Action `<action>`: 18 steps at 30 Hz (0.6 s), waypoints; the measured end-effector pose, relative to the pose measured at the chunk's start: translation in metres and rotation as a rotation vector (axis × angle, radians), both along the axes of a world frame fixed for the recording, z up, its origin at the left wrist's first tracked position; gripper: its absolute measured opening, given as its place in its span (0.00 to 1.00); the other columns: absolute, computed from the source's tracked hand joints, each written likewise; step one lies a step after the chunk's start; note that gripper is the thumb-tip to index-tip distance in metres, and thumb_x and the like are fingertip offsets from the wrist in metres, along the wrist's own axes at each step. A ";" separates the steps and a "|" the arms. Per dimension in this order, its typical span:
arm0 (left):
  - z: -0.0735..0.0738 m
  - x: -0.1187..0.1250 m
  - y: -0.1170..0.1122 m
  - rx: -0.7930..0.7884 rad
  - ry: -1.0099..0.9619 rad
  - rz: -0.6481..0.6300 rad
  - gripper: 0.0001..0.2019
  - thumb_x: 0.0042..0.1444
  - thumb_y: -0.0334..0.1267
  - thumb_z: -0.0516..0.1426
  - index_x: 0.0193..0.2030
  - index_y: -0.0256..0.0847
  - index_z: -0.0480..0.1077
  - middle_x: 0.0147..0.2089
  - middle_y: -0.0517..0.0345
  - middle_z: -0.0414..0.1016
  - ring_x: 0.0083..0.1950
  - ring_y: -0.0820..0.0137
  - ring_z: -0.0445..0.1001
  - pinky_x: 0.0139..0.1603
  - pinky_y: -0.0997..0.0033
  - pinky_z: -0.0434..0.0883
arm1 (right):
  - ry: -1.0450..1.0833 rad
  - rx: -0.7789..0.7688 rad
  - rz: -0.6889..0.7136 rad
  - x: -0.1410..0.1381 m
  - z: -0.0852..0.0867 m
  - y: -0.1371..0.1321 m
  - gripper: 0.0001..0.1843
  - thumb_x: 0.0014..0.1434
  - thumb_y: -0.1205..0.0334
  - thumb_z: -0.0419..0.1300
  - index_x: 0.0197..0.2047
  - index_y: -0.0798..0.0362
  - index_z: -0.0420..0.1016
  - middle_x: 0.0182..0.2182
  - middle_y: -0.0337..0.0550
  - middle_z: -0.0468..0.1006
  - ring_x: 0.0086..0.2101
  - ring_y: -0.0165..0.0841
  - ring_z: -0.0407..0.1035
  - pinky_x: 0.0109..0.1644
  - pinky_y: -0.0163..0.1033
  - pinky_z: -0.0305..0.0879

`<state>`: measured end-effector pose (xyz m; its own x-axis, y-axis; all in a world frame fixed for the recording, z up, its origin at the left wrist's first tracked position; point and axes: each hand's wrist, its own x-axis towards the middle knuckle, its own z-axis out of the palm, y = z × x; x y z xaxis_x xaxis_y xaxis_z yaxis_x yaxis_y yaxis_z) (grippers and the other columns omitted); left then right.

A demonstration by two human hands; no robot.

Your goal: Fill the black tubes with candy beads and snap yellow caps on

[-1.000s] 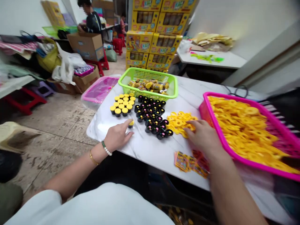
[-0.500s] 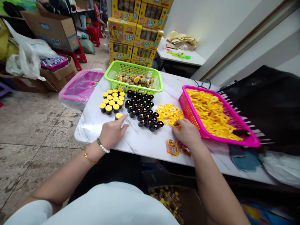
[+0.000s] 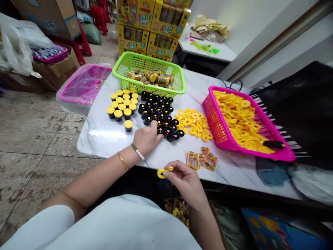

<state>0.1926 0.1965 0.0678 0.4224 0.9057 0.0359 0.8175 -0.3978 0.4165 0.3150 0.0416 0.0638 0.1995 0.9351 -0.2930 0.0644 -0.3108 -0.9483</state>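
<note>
My left hand (image 3: 147, 139) is at the near left edge of a cluster of small black cups (image 3: 165, 113) with coloured dots inside. Its thumb and forefinger close around one of these cups, which is mostly hidden by the fingers. Near the table's front edge, my right hand (image 3: 183, 177) pinches a yellow plastic ring (image 3: 161, 173); a second small yellow piece (image 3: 170, 168) shows at the fingertips. One yellow-capped black cup (image 3: 128, 125) stands alone left of my left hand. Behind it is a group of similar capped cups (image 3: 122, 104). Loose yellow rings (image 3: 194, 121) lie right of the black cups.
A green basket (image 3: 179, 83) with small wrapped cups stands at the back. On the right is a pink basket (image 3: 221, 135) full of yellow rings. Printed cards (image 3: 201, 160) lie by the front edge. A plastic-lined pink basket (image 3: 75, 92) stands off the table's left side.
My left hand has moved right from the lone capped cup to the black cups. My right hand has come from the loose rings toward me, carrying a yellow ring. The view has tilted down.
</note>
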 end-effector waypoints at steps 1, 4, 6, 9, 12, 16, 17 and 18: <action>0.000 -0.002 -0.001 -0.007 -0.036 -0.002 0.17 0.60 0.44 0.58 0.52 0.38 0.64 0.33 0.52 0.77 0.35 0.59 0.77 0.35 0.67 0.68 | 0.063 -0.010 -0.011 -0.001 -0.002 0.002 0.10 0.48 0.54 0.71 0.30 0.48 0.77 0.23 0.41 0.75 0.22 0.32 0.66 0.25 0.38 0.63; 0.002 -0.020 -0.011 0.002 -0.205 -0.045 0.12 0.56 0.36 0.59 0.46 0.39 0.66 0.35 0.56 0.75 0.37 0.65 0.75 0.38 0.68 0.69 | 0.184 0.033 -0.102 0.002 -0.004 0.009 0.11 0.47 0.55 0.72 0.31 0.49 0.77 0.20 0.37 0.73 0.20 0.28 0.64 0.24 0.35 0.62; 0.003 -0.039 -0.023 0.026 -0.311 -0.095 0.10 0.52 0.32 0.61 0.42 0.39 0.67 0.39 0.55 0.73 0.42 0.66 0.73 0.43 0.68 0.70 | 0.258 0.070 -0.166 0.001 -0.002 0.016 0.13 0.45 0.55 0.73 0.30 0.51 0.77 0.19 0.34 0.72 0.19 0.26 0.64 0.24 0.33 0.61; 0.002 -0.063 -0.039 -0.044 -0.414 -0.134 0.10 0.51 0.29 0.61 0.39 0.40 0.67 0.40 0.56 0.73 0.42 0.67 0.72 0.44 0.69 0.70 | 0.367 0.063 -0.186 -0.009 0.001 0.032 0.15 0.42 0.56 0.75 0.30 0.53 0.77 0.19 0.33 0.73 0.19 0.24 0.65 0.24 0.30 0.62; -0.002 -0.071 -0.047 -0.127 -0.477 -0.114 0.13 0.51 0.30 0.63 0.43 0.40 0.68 0.38 0.59 0.75 0.38 0.70 0.73 0.40 0.71 0.70 | 0.395 0.046 -0.143 -0.023 0.001 0.053 0.15 0.41 0.58 0.75 0.29 0.54 0.76 0.22 0.35 0.76 0.19 0.23 0.66 0.25 0.30 0.63; -0.014 -0.065 -0.047 -0.044 -0.485 -0.140 0.13 0.53 0.35 0.65 0.45 0.39 0.72 0.39 0.56 0.78 0.40 0.67 0.73 0.44 0.66 0.70 | 0.360 0.036 -0.124 -0.034 -0.004 0.072 0.15 0.40 0.59 0.75 0.27 0.55 0.75 0.24 0.36 0.78 0.19 0.22 0.64 0.23 0.30 0.62; -0.017 -0.063 -0.047 -0.019 -0.477 -0.154 0.11 0.54 0.37 0.65 0.43 0.38 0.73 0.38 0.55 0.78 0.40 0.66 0.73 0.46 0.65 0.70 | 0.355 0.034 -0.137 -0.034 -0.005 0.074 0.15 0.40 0.60 0.75 0.27 0.55 0.75 0.23 0.36 0.78 0.19 0.22 0.64 0.23 0.29 0.62; -0.020 -0.062 -0.047 0.002 -0.472 -0.161 0.09 0.55 0.38 0.65 0.41 0.38 0.74 0.37 0.54 0.77 0.40 0.66 0.73 0.46 0.64 0.69 | 0.349 0.028 -0.151 -0.034 -0.006 0.075 0.15 0.40 0.60 0.75 0.26 0.55 0.74 0.23 0.36 0.78 0.18 0.22 0.64 0.22 0.29 0.61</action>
<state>0.1309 0.1498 0.0482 0.4939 0.8303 0.2583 0.4681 -0.5042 0.7257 0.2807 0.1162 0.0573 0.2283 0.9116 -0.3419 -0.3083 -0.2654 -0.9135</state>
